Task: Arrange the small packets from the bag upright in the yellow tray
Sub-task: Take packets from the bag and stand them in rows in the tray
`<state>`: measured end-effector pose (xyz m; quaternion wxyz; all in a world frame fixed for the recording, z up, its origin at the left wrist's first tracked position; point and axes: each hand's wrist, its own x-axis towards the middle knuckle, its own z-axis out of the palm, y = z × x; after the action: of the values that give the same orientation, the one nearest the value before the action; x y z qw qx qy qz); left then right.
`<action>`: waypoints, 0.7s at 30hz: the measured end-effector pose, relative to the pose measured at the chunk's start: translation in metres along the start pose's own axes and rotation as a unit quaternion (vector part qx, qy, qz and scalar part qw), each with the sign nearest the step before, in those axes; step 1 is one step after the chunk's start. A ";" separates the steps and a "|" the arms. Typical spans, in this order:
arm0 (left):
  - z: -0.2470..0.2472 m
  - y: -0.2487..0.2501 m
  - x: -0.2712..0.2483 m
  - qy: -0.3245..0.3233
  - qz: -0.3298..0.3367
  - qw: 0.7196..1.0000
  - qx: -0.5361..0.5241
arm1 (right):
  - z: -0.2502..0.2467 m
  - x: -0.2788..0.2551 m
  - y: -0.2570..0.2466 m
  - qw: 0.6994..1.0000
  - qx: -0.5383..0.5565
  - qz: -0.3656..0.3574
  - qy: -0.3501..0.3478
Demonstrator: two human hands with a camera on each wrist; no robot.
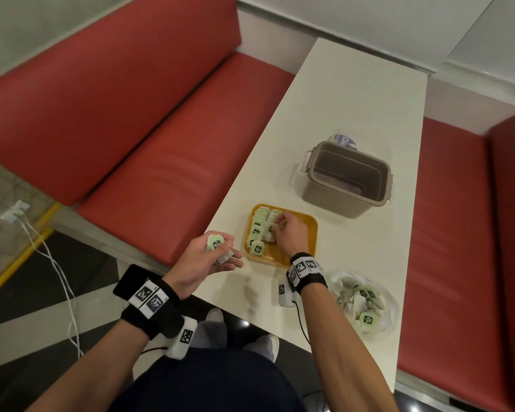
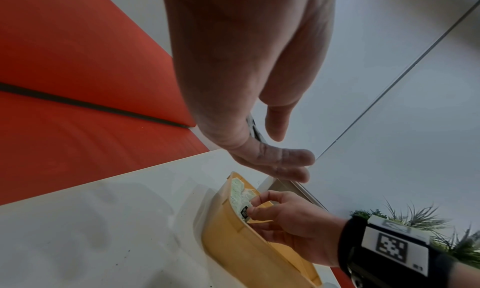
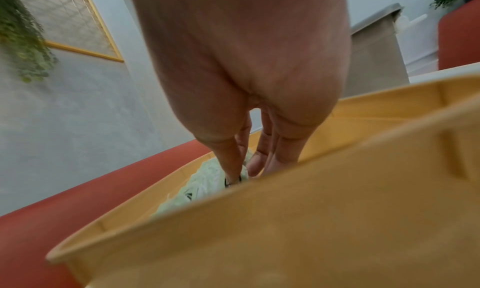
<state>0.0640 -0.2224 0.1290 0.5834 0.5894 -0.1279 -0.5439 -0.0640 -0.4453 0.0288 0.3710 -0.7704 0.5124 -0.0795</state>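
Observation:
The yellow tray [image 1: 308, 233] lies on the white table and holds two rows of green packets [image 1: 257, 230] standing upright. My right hand [image 1: 277, 226] reaches into the tray and pinches one packet [image 1: 270, 228] at the right row; the right wrist view shows the fingertips [image 3: 235, 172] on that packet [image 3: 244, 174] inside the tray [image 3: 259, 231]. My left hand [image 1: 222, 255] hovers left of the tray, palm up, holding a small stack of packets [image 1: 216, 245]. The clear bag [image 1: 382, 319] with several more packets [image 1: 366, 318] lies by my right forearm.
An open grey plastic box [image 1: 324, 200] stands beyond the tray, with a blue-and-white wrapper [image 1: 344, 141] behind it. Red bench seats [image 1: 161, 144] flank the table [image 1: 354, 99]. The near table edge runs under my wrists.

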 end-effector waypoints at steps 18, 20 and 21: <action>-0.013 0.000 -0.003 -0.010 -0.009 1.000 -0.005 | 0.022 -0.039 -0.006 0.996 -0.060 0.037 -0.047; -0.015 0.002 -0.002 -0.013 -0.009 1.000 -0.004 | 0.025 -0.040 -0.010 0.997 -0.060 0.029 -0.027; -0.016 0.002 -0.002 -0.013 -0.009 1.000 -0.004 | 0.026 -0.041 -0.011 0.998 -0.057 0.030 -0.022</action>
<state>0.0766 -0.2128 0.1273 0.5794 0.5809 -0.1276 -0.5573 -0.0615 -0.3955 0.0282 0.3402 -0.7762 0.5303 -0.0218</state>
